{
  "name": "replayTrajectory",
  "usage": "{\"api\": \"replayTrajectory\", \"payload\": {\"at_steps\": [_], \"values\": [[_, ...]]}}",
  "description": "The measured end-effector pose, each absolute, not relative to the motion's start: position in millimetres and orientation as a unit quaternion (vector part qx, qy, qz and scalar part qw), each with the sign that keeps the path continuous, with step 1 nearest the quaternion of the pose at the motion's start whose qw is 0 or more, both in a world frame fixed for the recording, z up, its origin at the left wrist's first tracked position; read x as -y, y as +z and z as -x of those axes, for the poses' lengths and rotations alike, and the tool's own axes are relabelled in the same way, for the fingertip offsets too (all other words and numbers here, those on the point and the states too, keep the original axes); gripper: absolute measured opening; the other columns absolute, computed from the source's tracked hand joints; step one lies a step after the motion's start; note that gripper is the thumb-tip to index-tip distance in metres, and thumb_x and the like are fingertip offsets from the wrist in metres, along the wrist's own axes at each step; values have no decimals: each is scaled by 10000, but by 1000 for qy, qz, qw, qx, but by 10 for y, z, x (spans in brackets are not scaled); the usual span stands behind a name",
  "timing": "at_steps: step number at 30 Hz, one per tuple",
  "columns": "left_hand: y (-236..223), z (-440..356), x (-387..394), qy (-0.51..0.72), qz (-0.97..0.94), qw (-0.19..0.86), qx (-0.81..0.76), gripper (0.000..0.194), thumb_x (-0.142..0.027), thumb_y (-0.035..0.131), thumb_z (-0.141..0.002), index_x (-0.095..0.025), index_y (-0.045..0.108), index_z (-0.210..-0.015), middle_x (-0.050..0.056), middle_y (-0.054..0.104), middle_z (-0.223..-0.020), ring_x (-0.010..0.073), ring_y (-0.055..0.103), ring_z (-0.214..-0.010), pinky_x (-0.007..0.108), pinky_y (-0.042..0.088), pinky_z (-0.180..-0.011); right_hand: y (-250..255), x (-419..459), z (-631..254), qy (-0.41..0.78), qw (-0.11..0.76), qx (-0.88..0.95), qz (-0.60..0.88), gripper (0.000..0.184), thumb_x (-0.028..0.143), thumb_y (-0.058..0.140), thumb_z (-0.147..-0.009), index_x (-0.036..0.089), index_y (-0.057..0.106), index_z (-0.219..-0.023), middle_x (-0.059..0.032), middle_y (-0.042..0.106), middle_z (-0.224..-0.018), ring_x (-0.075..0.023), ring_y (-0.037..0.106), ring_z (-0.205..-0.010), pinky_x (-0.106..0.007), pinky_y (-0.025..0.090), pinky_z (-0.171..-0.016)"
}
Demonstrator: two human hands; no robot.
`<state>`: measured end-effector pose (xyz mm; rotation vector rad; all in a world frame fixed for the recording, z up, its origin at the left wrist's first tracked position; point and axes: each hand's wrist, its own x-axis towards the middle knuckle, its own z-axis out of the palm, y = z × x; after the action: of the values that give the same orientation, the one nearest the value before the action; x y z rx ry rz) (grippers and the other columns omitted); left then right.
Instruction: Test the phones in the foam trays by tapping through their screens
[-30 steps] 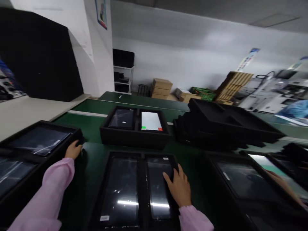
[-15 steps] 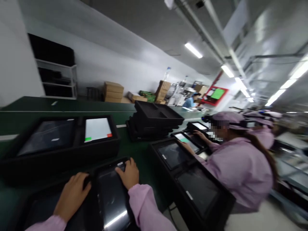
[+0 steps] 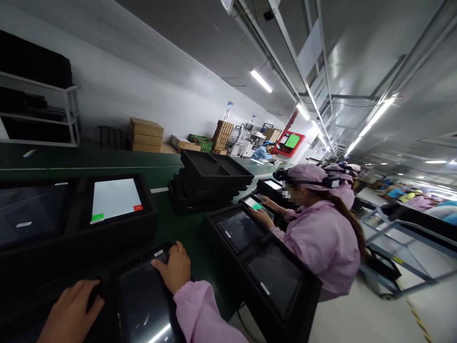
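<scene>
A dark-screened tablet (image 3: 146,295) with a small white label at its far end lies in front of me, at the right side of a black tray (image 3: 107,309). My right hand (image 3: 174,267) grips its far right corner, thumb on the face and fingers curled over the edge. My left hand (image 3: 71,312) is closed, fingers and thumb bent over the dark tray left of the tablet; its grip is partly lost in shadow. Beyond them, another black tray (image 3: 117,233) holds a tablet with a lit white screen (image 3: 114,197) with green and red corners, beside a dark tablet (image 3: 32,212).
Stacked black trays (image 3: 214,183) stand on the green bench (image 3: 182,224). To the right, a tray (image 3: 228,267) holds two dark tablets. A co-worker (image 3: 314,238) in pink handles a lit tablet there. A metal cart (image 3: 410,252) stands behind that person.
The camera view has turned right, so bench, trays and hands appear farther left. Both my hands keep about the same hold at the near tray and tablet.
</scene>
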<state>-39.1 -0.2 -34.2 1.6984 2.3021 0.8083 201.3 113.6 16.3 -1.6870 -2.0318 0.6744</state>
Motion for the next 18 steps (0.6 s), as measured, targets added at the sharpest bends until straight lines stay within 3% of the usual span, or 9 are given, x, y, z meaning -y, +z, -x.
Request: {"api": "replayTrajectory", "payload": {"at_steps": [7,14,18], "values": [[-257,373,54,263,-600,54,-754,484,-467,436,-841,-138,672,-1107,150,681,-1142,337,616,-1078,505,449,-1022,102,-1118,-2005,201,190,750,601,563,525,723,-842,107,639,-1209,-179,489,-1439,-342,504,-1280,-454,439,-1058],[149,26,202,247,-600,72,-757,381,-339,404,-910,-109,665,-1067,175,671,-1087,327,610,-1063,508,453,-1013,132,-1039,-2061,222,160,754,597,483,433,384,-1026,49,612,-1211,-251,443,-1436,-375,458,-1323,-498,406,-1065],[427,103,486,216,-616,121,-748,378,-314,505,-870,-152,668,-1170,131,670,-1220,272,609,-1166,417,451,-1071,155,-968,-2337,294,117,773,550,423,378,461,-972,73,618,-1220,-227,440,-1456,-315,445,-1366,-433,390,-1112]]}}
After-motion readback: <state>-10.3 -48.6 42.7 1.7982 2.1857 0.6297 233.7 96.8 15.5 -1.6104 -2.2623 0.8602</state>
